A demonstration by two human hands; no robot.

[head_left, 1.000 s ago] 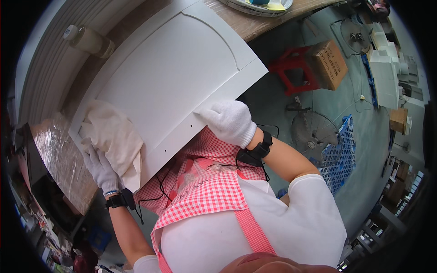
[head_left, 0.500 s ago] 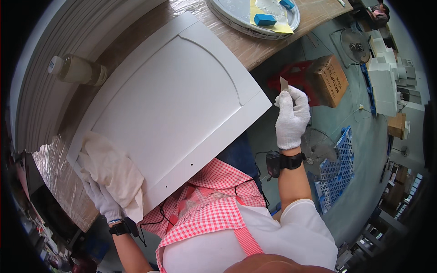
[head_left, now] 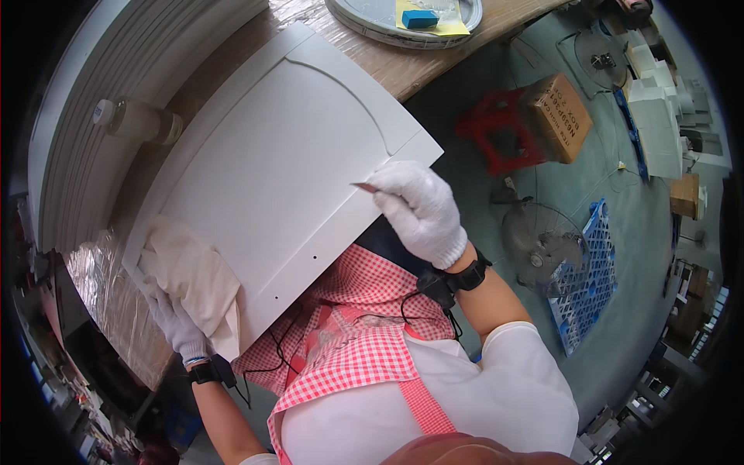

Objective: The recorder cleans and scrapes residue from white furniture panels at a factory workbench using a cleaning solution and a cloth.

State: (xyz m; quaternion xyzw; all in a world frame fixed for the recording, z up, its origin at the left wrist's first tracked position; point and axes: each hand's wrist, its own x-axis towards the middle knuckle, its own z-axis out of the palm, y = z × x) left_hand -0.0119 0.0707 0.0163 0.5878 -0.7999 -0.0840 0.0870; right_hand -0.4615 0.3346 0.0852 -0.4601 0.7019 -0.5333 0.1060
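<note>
A white panel door with a curved moulded groove lies across the table, its near edge overhanging toward my apron. My right hand, in a white knit glove, pinches a small thin flat piece, grey-brown with a pointed end. Its tip is over the panel's right-hand frame; whether it touches cannot be told. At the panel's lower left edge, my gloved left hand grips the border, its fingers partly hidden by the crumpled cream cloth lying on that corner.
A clear bottle with a white cap lies at the left beside stacked white panels. On the table's far side, a round lid bears yellow paper and a blue block. A red stool, carton and fan stand right.
My right hand has swung left from beside the panel to over its right-hand frame, still pinching the thin piece. My left hand stays at the lower left corner.
</note>
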